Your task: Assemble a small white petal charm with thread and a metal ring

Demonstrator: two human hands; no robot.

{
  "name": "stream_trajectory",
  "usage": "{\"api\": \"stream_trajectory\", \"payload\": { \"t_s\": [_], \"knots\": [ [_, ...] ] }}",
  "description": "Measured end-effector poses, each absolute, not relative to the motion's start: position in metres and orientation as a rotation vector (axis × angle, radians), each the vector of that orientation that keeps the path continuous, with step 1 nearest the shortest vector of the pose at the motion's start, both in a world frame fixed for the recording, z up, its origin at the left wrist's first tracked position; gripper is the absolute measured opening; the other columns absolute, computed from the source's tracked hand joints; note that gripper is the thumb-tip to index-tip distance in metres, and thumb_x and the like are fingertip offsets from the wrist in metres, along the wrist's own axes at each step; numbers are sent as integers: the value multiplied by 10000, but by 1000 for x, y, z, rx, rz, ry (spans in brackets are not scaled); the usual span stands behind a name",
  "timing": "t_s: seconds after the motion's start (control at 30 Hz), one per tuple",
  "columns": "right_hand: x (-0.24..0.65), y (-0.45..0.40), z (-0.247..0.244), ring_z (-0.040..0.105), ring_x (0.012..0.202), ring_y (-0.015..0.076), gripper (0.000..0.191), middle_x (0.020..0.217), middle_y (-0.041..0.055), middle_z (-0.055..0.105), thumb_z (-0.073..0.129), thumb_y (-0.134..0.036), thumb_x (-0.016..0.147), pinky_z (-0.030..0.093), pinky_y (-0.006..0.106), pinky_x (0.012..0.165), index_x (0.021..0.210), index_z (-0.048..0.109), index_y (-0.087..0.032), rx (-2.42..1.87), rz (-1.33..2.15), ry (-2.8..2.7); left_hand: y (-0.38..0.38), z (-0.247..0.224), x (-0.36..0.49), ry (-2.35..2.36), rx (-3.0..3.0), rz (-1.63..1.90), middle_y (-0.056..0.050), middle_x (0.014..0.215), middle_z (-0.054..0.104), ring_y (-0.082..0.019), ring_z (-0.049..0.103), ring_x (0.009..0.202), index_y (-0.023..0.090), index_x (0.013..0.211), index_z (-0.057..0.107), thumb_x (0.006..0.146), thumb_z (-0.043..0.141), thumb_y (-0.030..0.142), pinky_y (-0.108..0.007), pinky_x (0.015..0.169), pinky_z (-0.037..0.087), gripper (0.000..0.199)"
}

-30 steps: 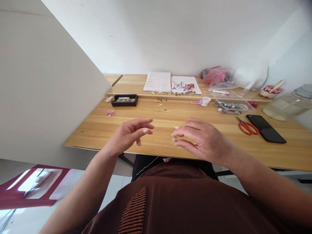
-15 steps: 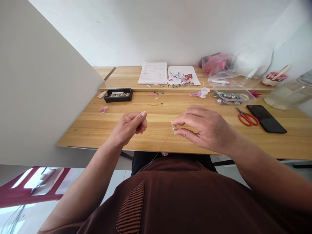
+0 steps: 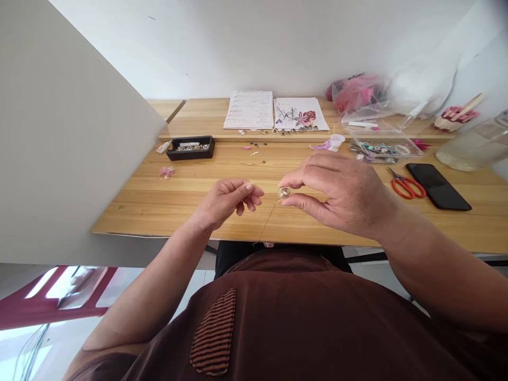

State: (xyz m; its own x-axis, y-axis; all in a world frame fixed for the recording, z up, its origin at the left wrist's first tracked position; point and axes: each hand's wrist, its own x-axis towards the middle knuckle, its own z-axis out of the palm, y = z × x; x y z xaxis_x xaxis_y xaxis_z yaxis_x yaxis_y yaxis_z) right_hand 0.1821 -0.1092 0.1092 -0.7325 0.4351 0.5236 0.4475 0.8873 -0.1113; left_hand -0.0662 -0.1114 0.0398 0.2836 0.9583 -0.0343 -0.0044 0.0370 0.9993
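Note:
Between the thumb and index finger of my right hand [image 3: 337, 193] is a small round metallic bead piece [image 3: 284, 192]. A thin thread [image 3: 269, 219] runs from it down over the table's front edge. My left hand [image 3: 234, 198] is just left of the piece, not touching it, thumb pressed against the index finger and the other fingers curled. Whatever it pinches, if anything, is too small to see. Both hands are above the wooden table [image 3: 159, 206].
A black tray [image 3: 190, 154] of small parts is at the back left. Papers [image 3: 250, 110] lie on the raised shelf. Toward the right are a clear box [image 3: 384, 148] of beads, red-handled scissors [image 3: 408, 187], a phone [image 3: 438, 186] and a large jar [image 3: 472, 148].
My left hand has moved right, closer to the bead piece, and its fingers have uncurled a little. My right hand still holds the piece. The view has tilted slightly.

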Motion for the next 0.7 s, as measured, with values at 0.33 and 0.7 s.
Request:
{"api": "stream_trajectory", "payload": {
  "t_s": [0.33, 0.7],
  "knots": [
    [180, -115, 117, 657, 923, 230, 181, 971, 46, 698, 558, -333, 999, 504, 384, 841, 1093, 687, -247, -627, -34, -2489, -114, 36, -71, 1047, 1337, 953, -94, 835, 759, -116, 654, 628, 121, 1006, 753, 865, 702, 447, -176, 460, 392, 359],
    [151, -134, 138, 667, 907, 192, 145, 940, 18, 706, 573, -290, 998, 541, 344, 824, 1042, 691, -217, -402, -166, -2471, -119, 47, -87, 1092, 1352, 1099, -9, 481, 589, -67, 468, 415, 166, 611, 671, 824, 675, 638, -198, 408, 285, 518]
  ]
}}
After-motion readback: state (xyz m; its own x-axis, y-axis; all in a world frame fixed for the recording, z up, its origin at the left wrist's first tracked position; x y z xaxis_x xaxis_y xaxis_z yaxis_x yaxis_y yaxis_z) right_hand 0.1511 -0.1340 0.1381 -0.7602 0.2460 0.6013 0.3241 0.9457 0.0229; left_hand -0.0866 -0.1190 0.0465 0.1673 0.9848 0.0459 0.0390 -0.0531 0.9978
